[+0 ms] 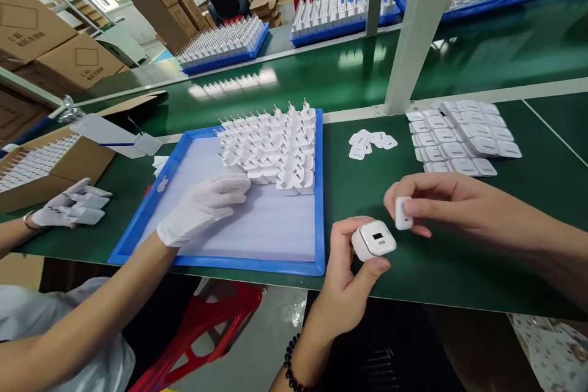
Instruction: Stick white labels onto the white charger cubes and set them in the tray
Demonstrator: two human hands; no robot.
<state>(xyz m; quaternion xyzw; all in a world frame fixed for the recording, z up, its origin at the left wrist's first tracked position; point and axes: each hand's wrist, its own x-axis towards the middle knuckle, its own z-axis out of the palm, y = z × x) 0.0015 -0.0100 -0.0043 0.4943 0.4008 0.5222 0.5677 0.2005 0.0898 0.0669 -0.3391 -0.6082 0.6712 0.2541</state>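
Observation:
Low in the middle of the head view, my left hand (344, 288) grips a white USB charger (374, 240), its face with two ports turned up toward me. Just right of it, my right hand (450, 202) pinches a small white rounded piece (403, 213) between thumb and fingers. The piece and the charger are apart. Beyond my hands, several loose white labels (362, 142) lie on the green table. Farther right are stacked sheets of similar labels (463, 135) with dark print.
To my left, a blue-rimmed tray (320, 220) holds rows of white plug chargers (271, 147). A co-worker's gloved hand (206, 202) reaches into it; their other glove (68, 205) holds chargers near a cardboard box (82, 165). A white metal post (413, 43) rises behind the table.

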